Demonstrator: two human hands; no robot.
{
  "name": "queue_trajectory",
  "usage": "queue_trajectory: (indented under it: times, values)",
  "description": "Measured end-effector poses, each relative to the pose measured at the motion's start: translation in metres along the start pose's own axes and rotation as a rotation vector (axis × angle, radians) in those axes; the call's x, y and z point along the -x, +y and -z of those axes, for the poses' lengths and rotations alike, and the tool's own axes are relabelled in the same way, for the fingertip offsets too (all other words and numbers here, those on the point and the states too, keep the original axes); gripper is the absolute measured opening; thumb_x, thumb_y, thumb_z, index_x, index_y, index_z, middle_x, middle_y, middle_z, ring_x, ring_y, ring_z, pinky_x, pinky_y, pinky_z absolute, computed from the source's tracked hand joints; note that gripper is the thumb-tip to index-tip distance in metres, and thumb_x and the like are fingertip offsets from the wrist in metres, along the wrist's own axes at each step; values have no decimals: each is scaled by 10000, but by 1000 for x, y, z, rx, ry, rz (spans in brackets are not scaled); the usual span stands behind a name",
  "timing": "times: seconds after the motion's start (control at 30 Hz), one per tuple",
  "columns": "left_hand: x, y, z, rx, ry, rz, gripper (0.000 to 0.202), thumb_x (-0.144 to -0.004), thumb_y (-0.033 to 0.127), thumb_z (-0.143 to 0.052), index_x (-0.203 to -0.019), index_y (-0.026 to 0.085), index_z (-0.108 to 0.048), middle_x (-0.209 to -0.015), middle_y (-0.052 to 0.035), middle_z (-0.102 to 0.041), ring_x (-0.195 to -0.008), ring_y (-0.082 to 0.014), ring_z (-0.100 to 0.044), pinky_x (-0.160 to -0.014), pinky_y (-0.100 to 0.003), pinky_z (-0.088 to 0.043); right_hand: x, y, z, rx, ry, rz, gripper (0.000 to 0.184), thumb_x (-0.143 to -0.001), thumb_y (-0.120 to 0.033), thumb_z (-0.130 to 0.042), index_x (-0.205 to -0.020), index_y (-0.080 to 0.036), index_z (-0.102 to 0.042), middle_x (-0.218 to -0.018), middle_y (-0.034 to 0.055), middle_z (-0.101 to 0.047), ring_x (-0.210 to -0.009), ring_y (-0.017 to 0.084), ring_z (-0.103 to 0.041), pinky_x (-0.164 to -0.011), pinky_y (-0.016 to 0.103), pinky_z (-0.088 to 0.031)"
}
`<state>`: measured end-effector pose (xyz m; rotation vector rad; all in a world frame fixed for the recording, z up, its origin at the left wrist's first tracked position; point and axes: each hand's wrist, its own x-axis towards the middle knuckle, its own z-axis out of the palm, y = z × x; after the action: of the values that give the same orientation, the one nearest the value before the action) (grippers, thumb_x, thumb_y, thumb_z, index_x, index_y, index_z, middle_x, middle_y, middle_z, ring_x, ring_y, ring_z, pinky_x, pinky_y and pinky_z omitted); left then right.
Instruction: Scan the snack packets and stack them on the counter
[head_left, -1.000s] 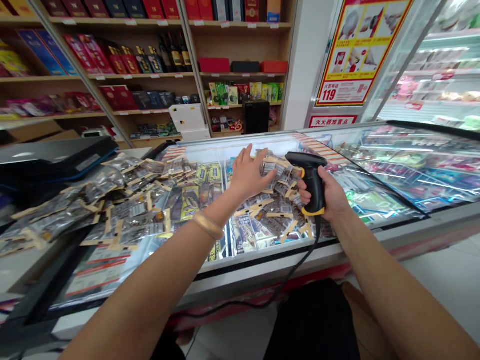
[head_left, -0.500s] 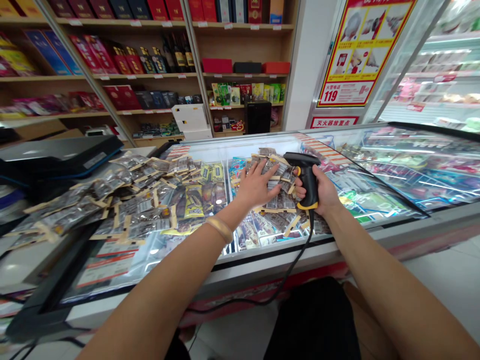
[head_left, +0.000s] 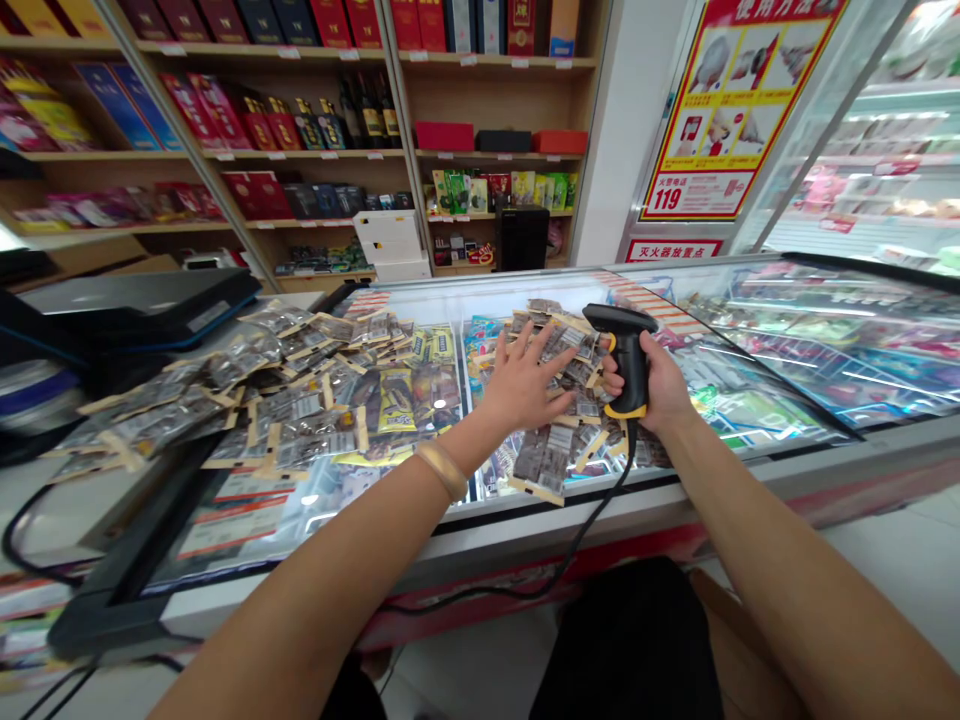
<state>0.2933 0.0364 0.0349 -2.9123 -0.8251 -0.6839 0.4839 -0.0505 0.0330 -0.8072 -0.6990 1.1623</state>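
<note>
My left hand point(head_left: 527, 382), with a gold bangle point(head_left: 441, 469) at the wrist, lies with fingers spread on a pile of small clear packets point(head_left: 583, 375) with cream edges. Two or so packets point(head_left: 543, 462) lie just below it, close to the freezer's front edge. Wrapped round its handle, my right hand point(head_left: 664, 385) holds a black and yellow barcode scanner point(head_left: 631, 360) beside the pile. Its black cable point(head_left: 577, 540) hangs over the front edge. A larger heap of similar packets point(head_left: 277, 375) spreads to the left.
The chest freezer's glass lid point(head_left: 772, 420) bears the packets, with wrapped ice creams point(head_left: 396, 400) visible beneath. At the left stands a dark flat-topped device point(head_left: 142, 300). Shelves point(head_left: 495, 95) with boxes and bottles line the back, and a fire-safety poster point(head_left: 739, 110) hangs at right.
Packets now lie below my left hand at the front edge, where they were not before. My left hand has shifted slightly down; the scanner stays in my right hand. The view has moved slightly.
</note>
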Motion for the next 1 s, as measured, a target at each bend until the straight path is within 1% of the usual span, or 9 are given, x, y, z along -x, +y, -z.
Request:
queue_trajectory:
  times: [0.17, 0.3, 0.33, 0.53, 0.67, 0.73, 0.83, 0.93, 1.0]
  values:
    - [14, 8, 4, 3, -4, 13, 669, -938, 548, -565, -1561, 338, -444, -1715, -93, -269, -1596, -389, -158, -1264, -661, -69, 1, 0, 0, -18, 27, -31, 401, -875, -570, -637, -951, -176, -642, -651, -10, -553, -467, 90, -457, -410, 190, -419]
    - [35, 15, 7, -6, -101, -178, 899, -847, 677, -627, -1614, 300, -348, -1731, -126, -206, -1594, -420, -137, -1258, -676, -50, 2, 0, 1, -24, 33, -35, 397, -876, -570, -631, -954, -182, -645, -659, -6, -559, -474, 93, -451, -411, 195, -416]
    - [38, 14, 6, -20, -125, -197, 930, -831, 693, -638, -1617, 295, -341, -1730, -132, -202, -1592, -427, -138, -1254, -682, -53, 2, 0, 0, -16, 31, -32, 397, -875, -573, -633, -959, -185, -646, -663, -6, -559, -474, 96, -450, -410, 199, -415]
    - [31, -1, 2, -77, -146, -155, 919, -856, 700, -612, -1625, 295, -314, -1723, -120, -236, -1598, -397, -142, -1258, -674, -20, 5, -4, -9, 54, -19, 6, 403, -852, -577, -657, -937, -184, -668, -675, -3, -527, -475, 104, -419, -405, 229, -404]
    - [36, -13, 16, -17, -108, -109, 874, -888, 664, -596, -1627, 305, -298, -1722, -117, -243, -1595, -365, -179, -1279, -630, -60, 11, -9, -27, 97, -40, 14, 376, -867, -570, -636, -928, -204, -696, -684, 12, -518, -478, 117, -386, -397, 259, -380]
    - [45, -30, 30, 10, -57, -27, 815, -919, 585, -598, -1622, 298, -300, -1710, -126, -268, -1586, -342, -216, -1285, -601, -120, 12, -11, -41, 103, -55, 20, 362, -884, -562, -617, -920, -212, -702, -683, 18, -515, -479, 120, -376, -398, 265, -364]
    - [67, -71, 59, 37, 52, 164, 712, -936, 464, -607, -1578, 257, -377, -1647, -148, -382, -1530, -316, -337, -1255, -544, -271, 11, -5, -70, 105, -120, 10, 370, -876, -566, -634, -929, -206, -696, -681, 19, -528, -484, 113, -387, -407, 253, -360]
    - [92, -122, 92, 38, 75, 319, 521, -922, 404, -604, -1397, 191, -588, -1429, -139, -612, -1367, -276, -533, -1183, -438, -400, 3, 14, -107, 97, -217, -60, 397, -863, -589, -649, -946, -201, -679, -679, 11, -544, -472, 112, -414, -403, 253, -380]
    - [109, -152, 110, -1, 58, 419, 415, -906, 374, -602, -1260, 173, -682, -1314, -133, -682, -1290, -274, -593, -1162, -407, -418, -3, 33, -134, 67, -271, -138, 405, -851, -591, -667, -925, -192, -651, -668, 1, -551, -459, 100, -433, -402, 235, -388]
